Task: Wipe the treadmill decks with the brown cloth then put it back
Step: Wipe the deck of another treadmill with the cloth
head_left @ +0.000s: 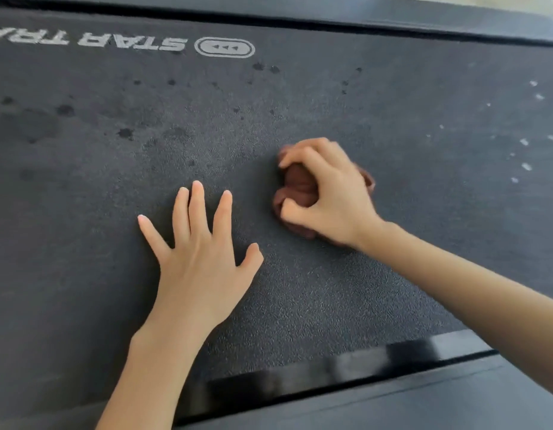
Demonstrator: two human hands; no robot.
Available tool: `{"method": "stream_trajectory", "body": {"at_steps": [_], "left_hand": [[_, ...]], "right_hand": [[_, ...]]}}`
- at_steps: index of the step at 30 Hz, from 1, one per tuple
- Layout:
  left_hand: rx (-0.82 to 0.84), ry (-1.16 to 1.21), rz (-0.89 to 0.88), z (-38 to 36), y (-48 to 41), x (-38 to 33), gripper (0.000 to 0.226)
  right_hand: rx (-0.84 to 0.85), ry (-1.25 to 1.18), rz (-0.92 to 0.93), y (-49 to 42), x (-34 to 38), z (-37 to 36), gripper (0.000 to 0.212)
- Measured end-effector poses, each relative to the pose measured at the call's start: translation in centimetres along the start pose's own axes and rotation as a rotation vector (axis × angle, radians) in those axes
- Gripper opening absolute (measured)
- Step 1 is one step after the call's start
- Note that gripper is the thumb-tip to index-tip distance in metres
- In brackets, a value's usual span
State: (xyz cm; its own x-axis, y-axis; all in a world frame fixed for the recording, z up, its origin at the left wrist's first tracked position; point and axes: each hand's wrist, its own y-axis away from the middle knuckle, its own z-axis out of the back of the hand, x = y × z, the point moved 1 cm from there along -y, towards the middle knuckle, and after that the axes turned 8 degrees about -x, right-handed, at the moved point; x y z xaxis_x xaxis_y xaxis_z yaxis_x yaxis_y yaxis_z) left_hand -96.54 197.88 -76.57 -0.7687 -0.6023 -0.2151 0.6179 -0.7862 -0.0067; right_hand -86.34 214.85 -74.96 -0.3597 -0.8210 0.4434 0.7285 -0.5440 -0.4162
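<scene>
Brown cloth [296,187] balled under our right hand [328,193], mid-wipe on the treadmill deck [331,305].

From the head view, we grip the cloth with curled fingers and thumb at centre frame, pressing it onto the dark textured belt, while our left hand [200,252] lies flat beside it, fingers spread, holding nothing. Dark splotches [126,133] dot the upper left near the white lettering [126,41], and pale specks [525,141] sit at the right edge, so we judge the wiping only partly done; clearing those patches and returning the cloth are left.
</scene>
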Motion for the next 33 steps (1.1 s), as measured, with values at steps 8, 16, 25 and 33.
{"method": "stream_trajectory", "body": {"at_steps": [8,16,25,33], "left_hand": [[0.046,0.037,-0.023,0.7,-0.1,0.7,0.079],[-0.172,0.432,-0.249,1.9,-2.7,-4.7,0.048],[0.004,0.264,-0.569,-2.5,-3.6,-15.4,0.055],[-0.098,0.182,-0.587,-4.3,-2.2,-15.8,0.056]], "right_hand": [[0.027,0.006,-0.020,3.2,-3.3,4.2,0.045],[-0.354,0.280,-0.635,8.8,-14.2,14.1,0.048],[-0.367,0.310,-0.598,12.1,-8.1,10.5,0.043],[-0.282,0.374,-0.614,15.5,-8.3,13.8,0.044]]}}
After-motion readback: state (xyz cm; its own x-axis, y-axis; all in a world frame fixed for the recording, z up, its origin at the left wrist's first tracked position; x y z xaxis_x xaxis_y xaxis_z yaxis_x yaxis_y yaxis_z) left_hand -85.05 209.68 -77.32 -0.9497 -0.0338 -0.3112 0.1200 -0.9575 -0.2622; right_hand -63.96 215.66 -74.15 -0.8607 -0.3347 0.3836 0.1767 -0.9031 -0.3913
